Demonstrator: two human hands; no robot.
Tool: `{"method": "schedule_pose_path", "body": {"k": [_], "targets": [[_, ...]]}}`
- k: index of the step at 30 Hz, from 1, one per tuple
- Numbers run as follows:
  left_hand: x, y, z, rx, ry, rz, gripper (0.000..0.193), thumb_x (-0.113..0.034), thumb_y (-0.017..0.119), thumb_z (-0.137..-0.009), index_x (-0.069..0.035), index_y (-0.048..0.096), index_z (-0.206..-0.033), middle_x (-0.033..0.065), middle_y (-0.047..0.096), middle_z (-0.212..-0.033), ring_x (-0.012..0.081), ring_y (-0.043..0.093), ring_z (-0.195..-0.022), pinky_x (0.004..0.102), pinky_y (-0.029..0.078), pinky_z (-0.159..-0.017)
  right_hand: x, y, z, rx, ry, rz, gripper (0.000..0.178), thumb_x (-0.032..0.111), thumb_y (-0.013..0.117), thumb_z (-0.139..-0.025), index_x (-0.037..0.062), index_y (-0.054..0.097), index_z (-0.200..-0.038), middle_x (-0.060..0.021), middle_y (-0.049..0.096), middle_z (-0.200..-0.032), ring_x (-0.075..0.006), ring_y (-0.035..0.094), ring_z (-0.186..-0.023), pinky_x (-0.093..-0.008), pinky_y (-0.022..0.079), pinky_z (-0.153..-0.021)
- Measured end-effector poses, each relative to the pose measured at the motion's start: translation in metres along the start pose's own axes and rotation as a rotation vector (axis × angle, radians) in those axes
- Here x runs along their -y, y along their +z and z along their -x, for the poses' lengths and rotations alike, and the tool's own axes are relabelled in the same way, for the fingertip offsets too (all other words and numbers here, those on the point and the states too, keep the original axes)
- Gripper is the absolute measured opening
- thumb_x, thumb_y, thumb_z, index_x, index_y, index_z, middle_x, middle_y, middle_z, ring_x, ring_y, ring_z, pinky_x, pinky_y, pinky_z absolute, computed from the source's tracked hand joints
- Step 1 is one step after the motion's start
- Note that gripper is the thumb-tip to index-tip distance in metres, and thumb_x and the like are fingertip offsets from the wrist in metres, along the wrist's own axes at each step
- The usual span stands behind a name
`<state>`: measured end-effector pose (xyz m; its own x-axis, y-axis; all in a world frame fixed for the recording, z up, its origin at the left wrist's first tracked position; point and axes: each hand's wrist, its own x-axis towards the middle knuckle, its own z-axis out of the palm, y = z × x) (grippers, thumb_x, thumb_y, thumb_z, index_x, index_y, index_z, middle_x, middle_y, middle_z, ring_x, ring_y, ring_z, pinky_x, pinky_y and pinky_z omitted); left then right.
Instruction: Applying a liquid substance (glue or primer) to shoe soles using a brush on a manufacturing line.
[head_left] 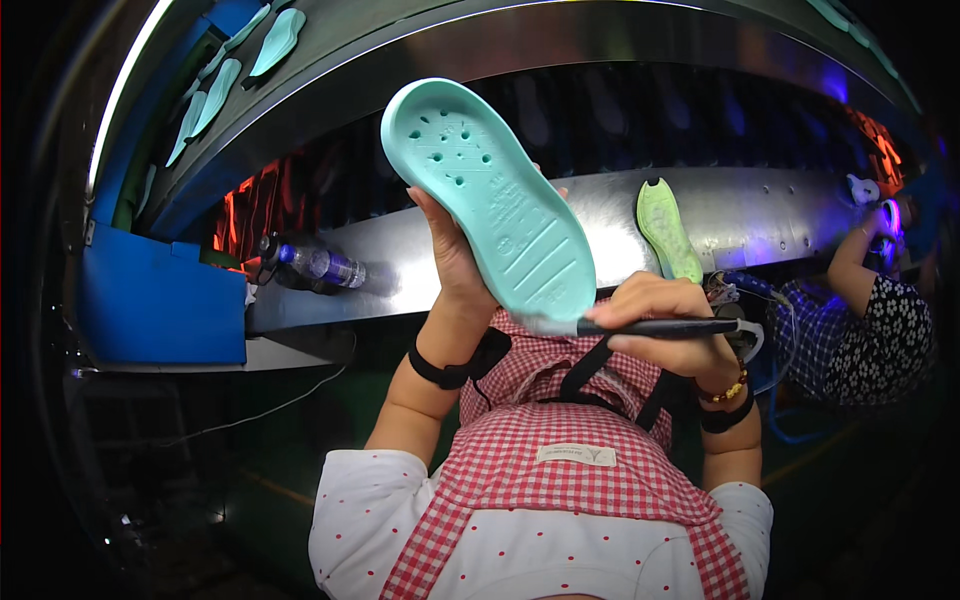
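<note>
A mint-green shoe sole (500,215), tilted with its holed end up and away to the left, is gripped at its left edge by my left hand (455,255). Grooves and small holes mark the face turned toward me. My right hand (668,312) is closed round the black handle of a brush (690,328). The brush's pale tip, slightly blurred, meets the lower end of the sole. Some fingers of my left hand are hidden behind the sole. Beyond my right hand, a yellow-green sole-shaped piece (665,230) lies on the metal ledge (760,215).
Plastic bottles (325,265) stand or lie on the ledge at the left, near a blue metal box (160,300). Farther back, a conveyor belt (330,40) carries several mint soles (277,42). Orange-lit openings (245,215) sit beneath it. Another person (850,320) works at the right.
</note>
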<state>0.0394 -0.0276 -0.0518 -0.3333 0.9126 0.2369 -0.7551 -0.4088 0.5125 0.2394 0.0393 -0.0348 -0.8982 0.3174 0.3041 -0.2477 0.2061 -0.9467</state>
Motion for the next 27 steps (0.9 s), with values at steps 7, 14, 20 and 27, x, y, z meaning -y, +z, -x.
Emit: {"method": "schedule_pose_path", "body": {"k": [7, 14, 20, 27], "targets": [[-0.009, 0.013, -0.004, -0.206, -0.032, -0.120, 0.075, -0.063, 0.035, -0.077, -0.004, 0.035, -0.125, 0.0171, 0.044, -0.120, 0.0323, 0.046, -0.107, 0.0541, 0.032, -0.093, -0.018, 0.006, -0.005, -0.262, 0.158, -0.715, 0.017, 0.000, 0.055, -0.075, -0.0061, 0.056, -0.091, -0.0190, 0.058, -0.095, -0.0244, 0.054, -0.097, -0.0335, 0.043, -0.086], [0.022, 0.020, 0.023, -0.197, -0.111, 0.109, 0.068, -0.056, 0.029, -0.082, -0.005, 0.033, -0.127, 0.0167, 0.042, -0.122, 0.0326, 0.044, -0.110, 0.0546, 0.029, -0.095, -0.012, 0.032, -0.007, -0.406, 0.162, -0.389, 0.019, -0.002, 0.056, -0.076, -0.0061, 0.055, -0.095, -0.0144, 0.060, -0.092, -0.0164, 0.058, -0.087, -0.0253, 0.046, -0.079], [0.020, 0.015, 0.017, -0.098, -0.080, 0.159, 0.061, -0.051, 0.032, -0.083, -0.007, 0.037, -0.125, 0.0175, 0.043, -0.121, 0.0343, 0.046, -0.107, 0.0545, 0.034, -0.090, -0.007, 0.021, -0.013, -0.374, -0.028, -0.090, 0.018, -0.006, 0.058, -0.072, -0.0052, 0.058, -0.089, -0.0151, 0.060, -0.090, -0.0166, 0.059, -0.082, -0.0239, 0.047, -0.073], [0.017, 0.012, 0.012, -0.047, -0.055, 0.219, 0.062, -0.053, 0.031, -0.083, -0.008, 0.036, -0.126, 0.0174, 0.042, -0.122, 0.0354, 0.044, -0.108, 0.0553, 0.032, -0.091, 0.005, 0.014, -0.020, -0.336, 0.086, -0.190, 0.020, -0.004, 0.061, -0.070, -0.0033, 0.060, -0.090, -0.0147, 0.062, -0.088, -0.0189, 0.061, -0.081, -0.0259, 0.047, -0.073]]}}
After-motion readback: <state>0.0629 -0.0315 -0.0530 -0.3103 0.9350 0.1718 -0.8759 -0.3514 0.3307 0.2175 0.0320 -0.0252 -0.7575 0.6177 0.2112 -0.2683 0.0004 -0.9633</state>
